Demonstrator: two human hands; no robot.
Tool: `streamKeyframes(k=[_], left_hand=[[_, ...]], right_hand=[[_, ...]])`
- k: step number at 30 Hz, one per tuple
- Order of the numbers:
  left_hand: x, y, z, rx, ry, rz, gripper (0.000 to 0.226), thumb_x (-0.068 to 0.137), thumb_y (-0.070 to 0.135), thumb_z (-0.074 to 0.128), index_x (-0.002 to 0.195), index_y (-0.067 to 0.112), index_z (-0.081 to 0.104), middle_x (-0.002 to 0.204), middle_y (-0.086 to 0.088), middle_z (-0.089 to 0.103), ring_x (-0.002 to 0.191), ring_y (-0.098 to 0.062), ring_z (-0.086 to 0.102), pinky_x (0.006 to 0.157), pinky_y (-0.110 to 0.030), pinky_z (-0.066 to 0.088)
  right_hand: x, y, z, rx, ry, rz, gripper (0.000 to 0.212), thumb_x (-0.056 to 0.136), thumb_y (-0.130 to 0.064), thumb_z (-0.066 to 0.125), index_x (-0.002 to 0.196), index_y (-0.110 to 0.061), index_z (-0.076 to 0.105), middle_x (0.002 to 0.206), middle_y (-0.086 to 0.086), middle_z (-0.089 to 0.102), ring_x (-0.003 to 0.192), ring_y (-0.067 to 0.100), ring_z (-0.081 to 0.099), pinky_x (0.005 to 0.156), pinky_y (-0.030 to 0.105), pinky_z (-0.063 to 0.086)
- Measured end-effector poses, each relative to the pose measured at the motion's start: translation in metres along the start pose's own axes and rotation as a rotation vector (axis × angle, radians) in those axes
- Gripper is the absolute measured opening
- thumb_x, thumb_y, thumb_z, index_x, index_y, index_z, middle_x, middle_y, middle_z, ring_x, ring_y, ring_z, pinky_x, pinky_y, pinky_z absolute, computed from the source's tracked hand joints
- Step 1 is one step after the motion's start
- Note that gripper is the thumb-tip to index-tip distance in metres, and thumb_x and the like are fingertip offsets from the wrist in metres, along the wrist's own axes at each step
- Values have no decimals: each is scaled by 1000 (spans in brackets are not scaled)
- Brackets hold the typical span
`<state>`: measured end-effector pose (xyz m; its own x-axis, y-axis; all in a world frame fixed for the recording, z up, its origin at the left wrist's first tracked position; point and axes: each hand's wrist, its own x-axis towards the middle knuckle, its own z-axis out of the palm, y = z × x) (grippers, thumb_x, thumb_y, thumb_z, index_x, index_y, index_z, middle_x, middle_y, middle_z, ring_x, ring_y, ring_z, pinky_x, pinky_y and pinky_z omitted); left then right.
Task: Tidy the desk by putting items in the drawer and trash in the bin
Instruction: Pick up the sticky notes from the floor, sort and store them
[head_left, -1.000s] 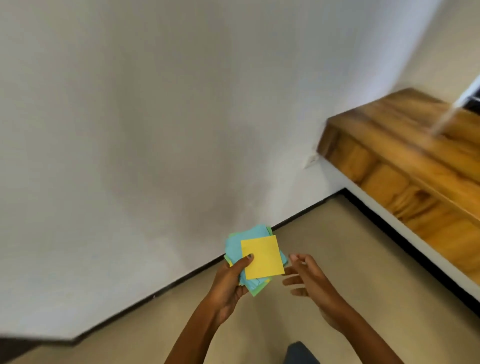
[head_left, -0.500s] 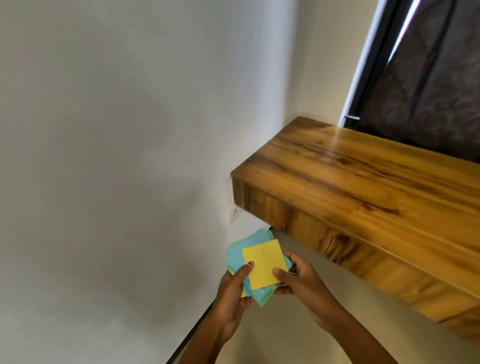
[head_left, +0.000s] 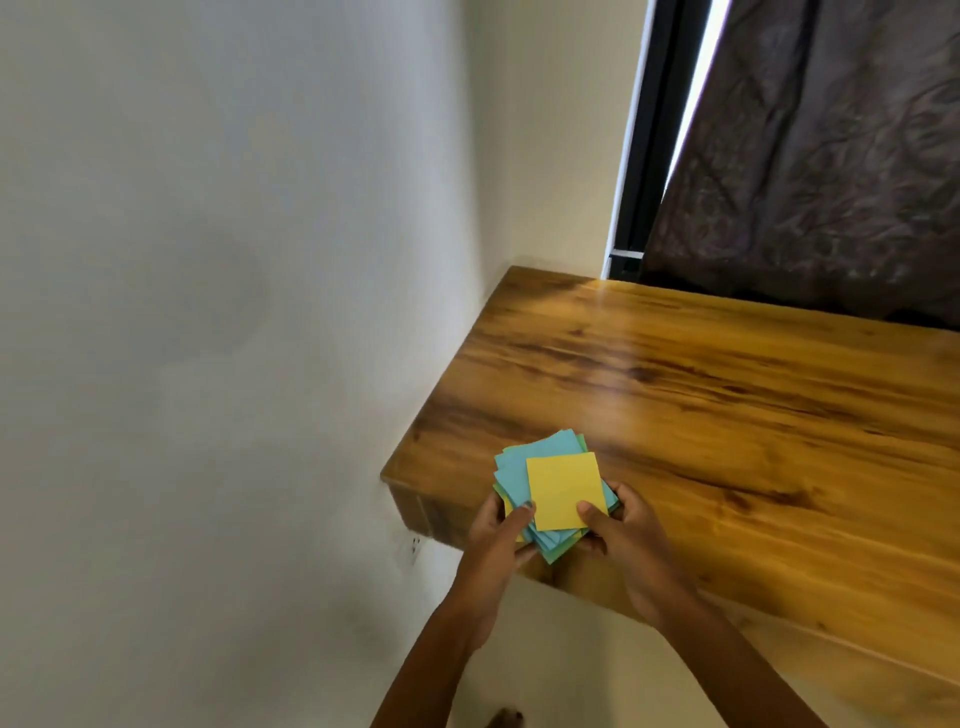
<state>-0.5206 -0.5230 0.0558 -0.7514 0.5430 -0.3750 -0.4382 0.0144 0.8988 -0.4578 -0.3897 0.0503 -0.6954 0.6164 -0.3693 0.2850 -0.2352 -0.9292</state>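
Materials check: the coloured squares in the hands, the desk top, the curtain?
Stack of squares: thin matte paper, likely sticky notes; flat, fanned edges. Desk top: wood or wood-look laminate, semi-gloss; grain streaks, soft glare. Curtain: dark woven fabric, faintly patterned; hangs in folds.

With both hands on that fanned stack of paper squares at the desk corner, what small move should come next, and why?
Probably squaring the stack: the left hand and right hand both grip the paper squares, which sit skewed, blue and green edges showing under the yellow top sheet. Neither drawer nor bin is in view over the desk, so tidying the stack seems the sensible step before carrying it anywhere.
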Motion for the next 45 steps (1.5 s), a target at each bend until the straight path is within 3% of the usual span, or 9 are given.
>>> streamKeyframes(k=[5,10,18,26,30,32,35,41,45], left_hand=[[76,31,-17,294,-57,-22,38,95,32,51,133,31,43,115,12,61,102,-3,57,83,-22,48],[113,47,-24,424,-123,-6,50,97,31,48,144,32,29,121,12,52,95,5,50,69,-9,38],[134,49,-28,439,-131,-26,62,97,32,47,150,30,15,148,3,34,118,-3,38,92,-24,36],[134,48,-28,460,-101,8,63,98,24,46,151,28,12,148,7,31,103,7,44,66,-3,42],[139,48,-21,527,-118,90,63,98,16,46,150,26,13,147,6,32,124,-1,36,85,-4,41],[143,47,-20,575,-137,119,64,98,16,47,150,25,13,150,5,30,132,-4,30,104,-19,36],[150,47,-20,628,-145,148,66,97,19,48,151,25,11,153,4,24,134,-2,22,112,-29,29],[157,41,-23,470,-71,104,55,98,26,46,148,29,24,149,4,33,126,-6,42,77,-4,46],[159,44,-31,428,-82,108,50,98,26,44,146,32,28,141,11,40,114,-3,49,69,-1,46]], right_hand=[[69,-20,26,-107,87,66,45,89,-18,61,131,-14,47,124,9,58,109,23,56,92,42,50],[97,-31,41,-197,162,78,48,89,-19,61,134,-14,44,130,7,53,113,22,53,90,36,48],[115,-27,50,-298,245,84,56,89,-22,59,140,-27,36,141,6,44,127,25,40,102,49,41],[111,-23,58,-359,302,24,59,87,-22,61,139,-29,35,144,2,36,131,20,32,105,52,36],[111,-26,55,-421,265,-11,62,87,-22,61,141,-28,32,145,2,33,132,21,26,106,45,34],[110,-28,53,-459,258,-27,64,87,-23,62,143,-28,30,146,3,31,132,22,24,106,43,32],[111,-32,47,-529,232,-31,68,86,-29,63,144,-29,27,147,3,28,133,23,21,106,44,29],[116,-38,25,-756,242,-92,74,83,-41,64,145,-32,23,150,0,21,137,22,18,107,45,26],[115,-43,22,-882,170,-205,65,85,-40,61,141,-33,30,146,-4,27,135,16,22,107,39,25]])
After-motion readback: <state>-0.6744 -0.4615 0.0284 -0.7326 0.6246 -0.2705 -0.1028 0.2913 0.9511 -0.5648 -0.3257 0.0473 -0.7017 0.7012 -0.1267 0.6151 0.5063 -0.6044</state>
